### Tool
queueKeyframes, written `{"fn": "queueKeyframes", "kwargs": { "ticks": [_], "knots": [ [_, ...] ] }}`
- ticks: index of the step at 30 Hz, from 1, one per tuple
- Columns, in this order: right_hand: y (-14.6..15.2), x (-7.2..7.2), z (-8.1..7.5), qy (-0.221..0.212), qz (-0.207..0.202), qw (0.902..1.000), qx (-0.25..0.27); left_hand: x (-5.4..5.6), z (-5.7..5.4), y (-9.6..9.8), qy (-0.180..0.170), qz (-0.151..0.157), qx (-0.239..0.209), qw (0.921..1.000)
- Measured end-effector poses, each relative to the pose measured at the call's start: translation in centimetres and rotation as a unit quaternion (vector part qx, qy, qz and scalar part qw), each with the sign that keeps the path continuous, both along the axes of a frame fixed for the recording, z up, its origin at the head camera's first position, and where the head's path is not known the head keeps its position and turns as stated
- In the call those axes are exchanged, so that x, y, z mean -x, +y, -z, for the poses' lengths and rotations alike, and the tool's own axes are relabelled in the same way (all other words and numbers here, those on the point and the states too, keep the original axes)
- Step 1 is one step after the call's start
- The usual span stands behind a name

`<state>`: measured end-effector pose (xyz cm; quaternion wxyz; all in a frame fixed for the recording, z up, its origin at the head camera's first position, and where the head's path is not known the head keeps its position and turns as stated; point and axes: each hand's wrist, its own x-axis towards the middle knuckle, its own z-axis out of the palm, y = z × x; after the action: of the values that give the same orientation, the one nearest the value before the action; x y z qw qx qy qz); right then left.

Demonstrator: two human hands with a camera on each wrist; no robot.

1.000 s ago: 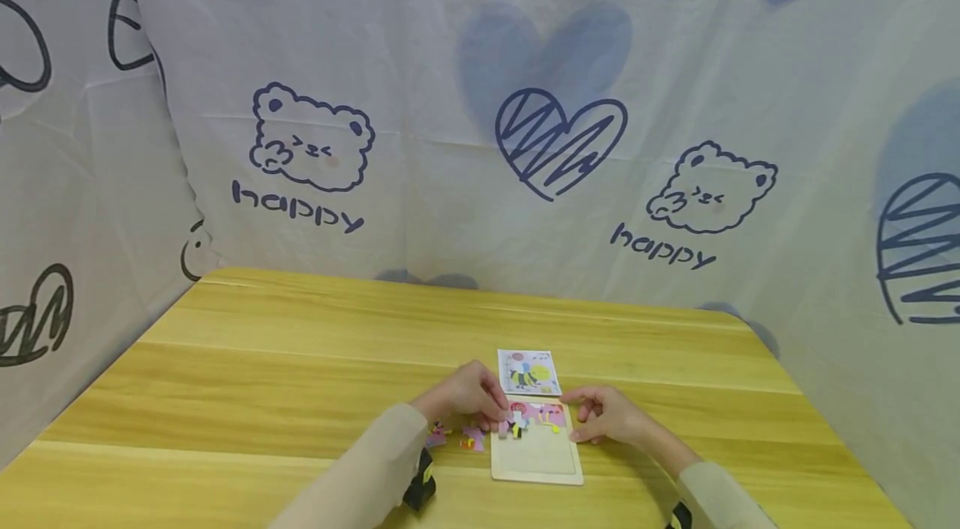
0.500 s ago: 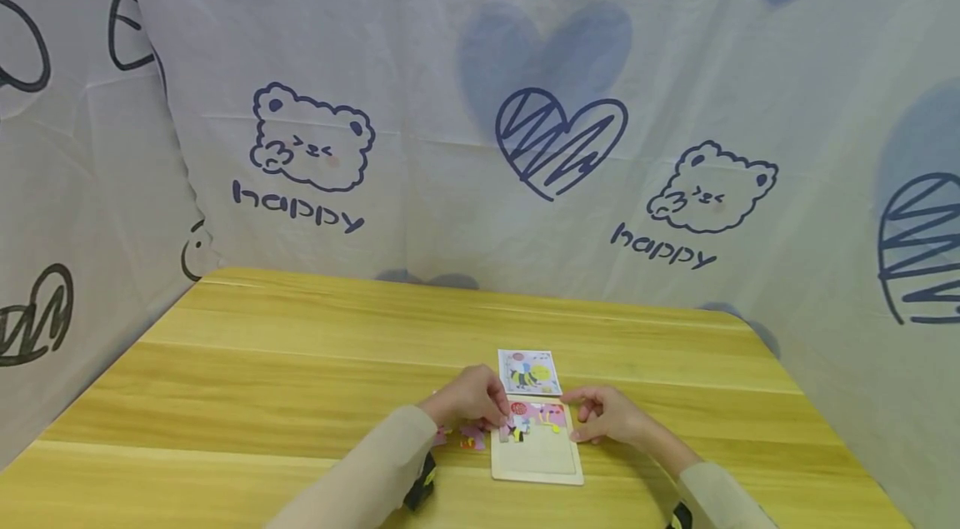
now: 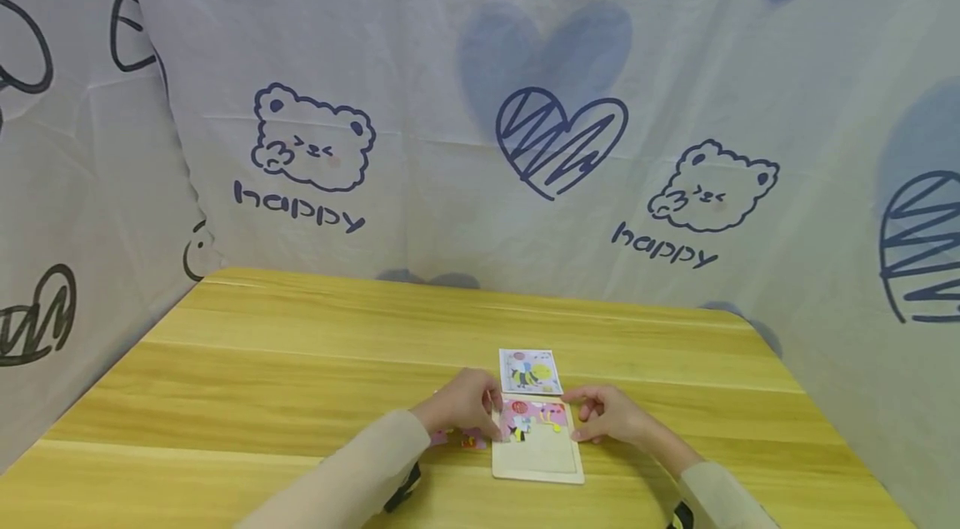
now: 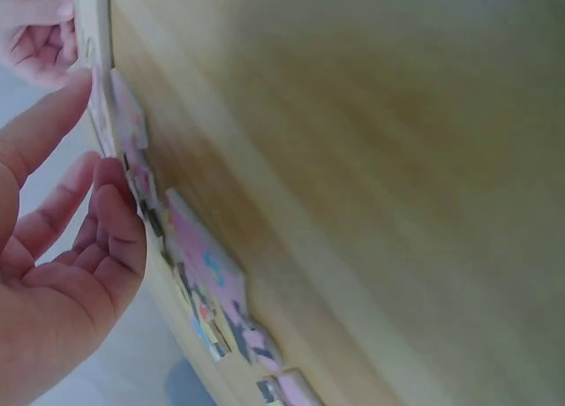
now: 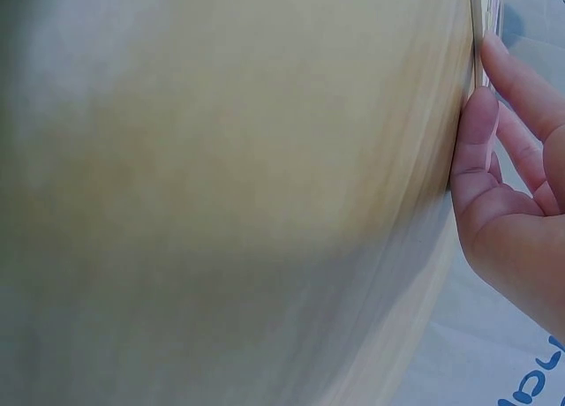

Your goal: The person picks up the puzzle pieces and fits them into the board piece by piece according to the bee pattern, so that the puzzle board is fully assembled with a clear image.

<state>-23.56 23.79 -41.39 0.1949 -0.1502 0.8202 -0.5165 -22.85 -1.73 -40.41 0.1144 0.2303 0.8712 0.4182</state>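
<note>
Left hand [image 3: 465, 404] and right hand [image 3: 611, 414], grips apart, touched the tray's [image 3: 532, 461] side edges; pieces [image 3: 534, 410] lined its far end, bare room lay nearer.

The word "happy" [image 3: 298, 206] stands in dark blue handwritten-style letters on a white fabric backdrop [image 3: 442, 204], left of and below a dark blue scribbled heart outline [image 3: 561, 143]. A second "happy" [image 3: 664, 244] sits below the heart's right side. The right wrist view shows cut-off blue lettering [image 5: 532, 384], not fully legible, on pale fabric [image 5: 468, 335].
</note>
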Motion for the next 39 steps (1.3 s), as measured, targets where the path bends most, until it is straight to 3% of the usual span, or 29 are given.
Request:
{"fn": "queueKeyframes", "kwargs": {
  "ticks": [4,8,25,39],
  "knots": [
    [0.0,0.0,0.0,0.000,0.003,1.0000,-0.007,-0.4,0.3,0.1,0.020,0.006,-0.007,0.9998],
    [0.0,0.0,0.0,0.003,0.001,0.9999,-0.010,-0.7,0.5,0.3,0.019,0.012,-0.006,0.9997],
    [0.0,0.1,0.0,0.009,-0.002,0.9998,-0.016,-0.9,0.4,0.8,0.043,0.007,0.057,0.9974],
    [0.0,0.0,0.0,0.003,-0.009,1.0000,-0.002,-0.9,-0.4,1.1,0.068,0.017,0.129,0.9891]
  ]
}}
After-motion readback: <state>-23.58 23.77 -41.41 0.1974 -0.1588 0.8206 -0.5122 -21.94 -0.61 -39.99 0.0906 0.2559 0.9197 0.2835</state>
